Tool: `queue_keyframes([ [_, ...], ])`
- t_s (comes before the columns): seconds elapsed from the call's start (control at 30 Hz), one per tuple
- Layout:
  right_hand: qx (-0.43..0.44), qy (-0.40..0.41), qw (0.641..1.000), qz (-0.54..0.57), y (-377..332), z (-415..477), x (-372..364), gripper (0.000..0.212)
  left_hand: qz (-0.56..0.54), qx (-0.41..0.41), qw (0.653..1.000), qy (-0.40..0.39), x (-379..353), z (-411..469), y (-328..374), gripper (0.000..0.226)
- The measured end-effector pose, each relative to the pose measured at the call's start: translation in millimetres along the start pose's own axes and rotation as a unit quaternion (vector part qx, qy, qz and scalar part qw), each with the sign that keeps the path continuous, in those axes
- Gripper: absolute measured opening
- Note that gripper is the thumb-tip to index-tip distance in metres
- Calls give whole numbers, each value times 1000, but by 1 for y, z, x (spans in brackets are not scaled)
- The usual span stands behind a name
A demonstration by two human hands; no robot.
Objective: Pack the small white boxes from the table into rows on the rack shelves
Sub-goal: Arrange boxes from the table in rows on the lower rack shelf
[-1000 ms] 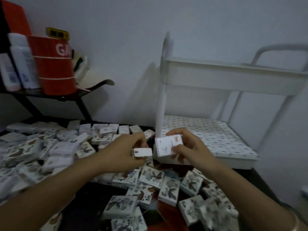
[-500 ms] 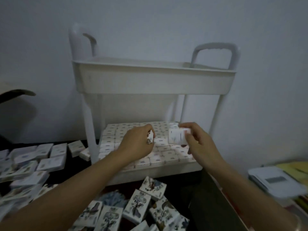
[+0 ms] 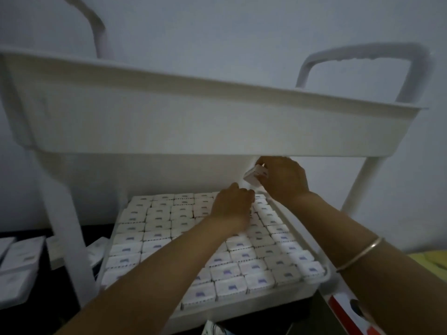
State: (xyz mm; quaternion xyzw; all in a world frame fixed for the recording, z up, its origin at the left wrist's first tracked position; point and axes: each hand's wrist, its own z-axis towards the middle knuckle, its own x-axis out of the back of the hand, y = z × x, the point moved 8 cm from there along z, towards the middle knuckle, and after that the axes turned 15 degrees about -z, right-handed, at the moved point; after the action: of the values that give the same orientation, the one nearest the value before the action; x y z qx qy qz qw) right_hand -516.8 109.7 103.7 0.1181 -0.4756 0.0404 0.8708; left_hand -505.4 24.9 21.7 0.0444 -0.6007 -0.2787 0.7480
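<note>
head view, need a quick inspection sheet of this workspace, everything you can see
surface: dark table, seen at the left.
job's things: lower shelf packed with rows of small white boxes; loose boxes on the table at left; upper shelf, inside hidden.
clutter: red and white item at bottom right.
grippers: right hand grips a single box above the back right corner; left hand over the back rows, fingers curled, contents hidden.
cables: nothing seen.
surroundings: plain wall, dim light.
</note>
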Motion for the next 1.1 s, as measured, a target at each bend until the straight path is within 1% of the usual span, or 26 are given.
queue_keyframes([
  [0.07,27,15,999,-13,-6,7,-6,27,8,-14,1000,18,0,8,-3,52],
  [0.13,42,10,999,-26,-9,12,-15,33,11,-34,999,19,-2,13,0,53],
  [0.23,56,-17,994,-97,-11,19,-30,25,12,-57,998,-6,-7,17,3,54],
  [0.33,70,-32,988,-131,-9,22,-40,27,-5,-48,998,-35,-11,17,-3,54],
  [0.43,80,-43,985,-148,-6,25,-47,34,-24,-46,998,-34,-11,15,-4,51],
  [0.53,82,-70,985,-133,-3,27,-51,36,-37,-47,998,-28,-10,14,-3,49],
  [0.63,85,-87,986,-116,-2,30,-53,32,-37,-53,998,-21,-8,13,-4,46],
  [0.73,105,-93,982,-130,-8,32,-57,27,-35,-60,997,-11,-6,12,-3,46],
  [0.83,116,-105,977,-144,-14,33,-64,30,-39,-58,997,-21,-7,11,-4,47],
  [1.0,97,-171,973,-124,-11,32,-84,31,-59,-48,996,-38,-9,10,-5,52],
  [1.1,98,-200,969,-109,-11,25,-97,32,-61,-50,997,-20,-10,9,-5,47],
])
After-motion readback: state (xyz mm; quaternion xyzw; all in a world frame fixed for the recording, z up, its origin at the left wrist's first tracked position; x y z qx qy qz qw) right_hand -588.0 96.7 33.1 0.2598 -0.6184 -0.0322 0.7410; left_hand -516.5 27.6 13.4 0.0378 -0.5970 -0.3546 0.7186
